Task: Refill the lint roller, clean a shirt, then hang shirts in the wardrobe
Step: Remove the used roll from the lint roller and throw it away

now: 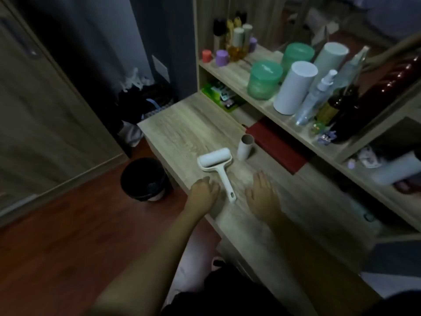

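Lint roller (216, 164) lies flat on desk (173, 126), handle toward person; left hand (203, 192) and right hand (262, 195) rest either side of it, fingers loose, empty, likely poised for pickup.

At the right edge, we lose most of a white roll (396, 171), smeared by blur and cut by the frame. Labels on the shelf bottles (319, 96) stay unreadable; the dark bin's (143, 179) contents we cannot tell.
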